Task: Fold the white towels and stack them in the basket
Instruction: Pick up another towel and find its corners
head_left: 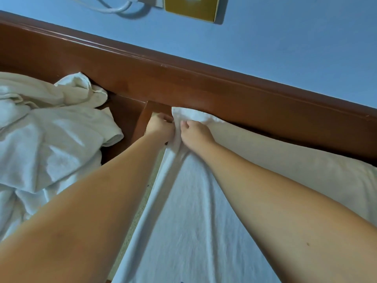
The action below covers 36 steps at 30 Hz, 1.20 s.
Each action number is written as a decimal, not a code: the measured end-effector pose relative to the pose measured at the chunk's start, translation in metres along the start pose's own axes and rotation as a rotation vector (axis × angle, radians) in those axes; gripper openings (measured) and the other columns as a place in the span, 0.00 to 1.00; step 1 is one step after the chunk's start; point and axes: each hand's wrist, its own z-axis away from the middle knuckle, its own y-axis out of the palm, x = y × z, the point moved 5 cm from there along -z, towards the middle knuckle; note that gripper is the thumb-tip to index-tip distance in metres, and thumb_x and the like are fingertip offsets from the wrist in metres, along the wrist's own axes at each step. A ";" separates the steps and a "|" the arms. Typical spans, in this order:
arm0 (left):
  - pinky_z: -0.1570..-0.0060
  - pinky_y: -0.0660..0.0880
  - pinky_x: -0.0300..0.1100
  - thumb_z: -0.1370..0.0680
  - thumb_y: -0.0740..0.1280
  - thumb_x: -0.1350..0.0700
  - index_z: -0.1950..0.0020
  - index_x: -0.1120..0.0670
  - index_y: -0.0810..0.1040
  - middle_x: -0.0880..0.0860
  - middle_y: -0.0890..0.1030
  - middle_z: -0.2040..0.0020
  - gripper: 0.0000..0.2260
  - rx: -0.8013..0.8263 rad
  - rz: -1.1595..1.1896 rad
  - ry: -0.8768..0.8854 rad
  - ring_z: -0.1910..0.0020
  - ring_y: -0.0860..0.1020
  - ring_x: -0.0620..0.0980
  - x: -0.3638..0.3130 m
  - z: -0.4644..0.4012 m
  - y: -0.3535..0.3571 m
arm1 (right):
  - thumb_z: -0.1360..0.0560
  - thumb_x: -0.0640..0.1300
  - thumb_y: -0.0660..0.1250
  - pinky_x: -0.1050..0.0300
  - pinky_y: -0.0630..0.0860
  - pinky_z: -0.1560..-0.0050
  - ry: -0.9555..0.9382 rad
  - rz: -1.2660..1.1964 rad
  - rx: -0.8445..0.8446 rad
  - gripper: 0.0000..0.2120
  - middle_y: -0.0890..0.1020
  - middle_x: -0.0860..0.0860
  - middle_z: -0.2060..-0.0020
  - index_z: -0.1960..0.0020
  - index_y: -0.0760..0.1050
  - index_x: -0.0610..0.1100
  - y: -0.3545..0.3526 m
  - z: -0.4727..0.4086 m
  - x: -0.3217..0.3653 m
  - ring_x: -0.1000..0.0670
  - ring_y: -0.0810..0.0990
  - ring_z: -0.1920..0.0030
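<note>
The towel (pixel 189 211) lies spread lengthwise on the bed in front of the person, its far end bunched up against the brown wooden headboard (pixel 204 86). In the head view, both arms reach forward to that far end. The left hand (pixel 161 127) has its fingers curled around the towel's left corner, and the right hand (pixel 194 133) pinches the cloth just beside it, so the two hands sit close together. Judging by this, the far edge is gathered so it can be drawn back toward the person for a fold. A pillow (pixel 285 158) lies to the right, touching the towel's side. A heap of unfolded towels (pixel 51 135) waits on the left, well apart from the hands. No basket is in view. On the blue wall hang a yellow plate (pixel 191 7) and a white cable (pixel 114 9). No writing or brand can be read anywhere.
</note>
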 end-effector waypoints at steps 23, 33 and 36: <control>0.69 0.66 0.42 0.19 0.68 0.46 0.52 0.49 0.77 0.47 0.79 0.65 0.08 0.132 -0.040 -0.004 0.67 0.74 0.49 0.081 0.101 -0.019 | 0.25 0.40 0.65 0.46 0.65 0.35 -0.714 0.944 0.205 0.16 0.72 0.54 0.32 0.41 0.79 0.54 0.013 -0.014 0.022 0.47 0.63 0.26; 0.62 0.69 0.44 0.15 0.60 0.44 0.45 0.46 0.72 0.49 0.81 0.56 0.08 0.182 -0.107 -0.099 0.58 0.78 0.48 0.129 0.147 -0.030 | 0.27 0.34 0.63 0.48 0.59 0.49 -0.667 1.003 0.086 0.14 0.76 0.56 0.52 0.50 0.73 0.53 0.017 -0.028 0.035 0.49 0.64 0.49; 0.57 0.76 0.50 0.16 0.60 0.41 0.49 0.43 0.73 0.50 0.83 0.61 0.08 0.068 0.015 -0.071 0.60 0.81 0.51 0.137 0.157 -0.031 | 0.27 0.32 0.62 0.46 0.66 0.46 -0.621 0.969 0.029 0.17 0.75 0.52 0.41 0.46 0.73 0.51 0.022 -0.024 0.023 0.46 0.69 0.40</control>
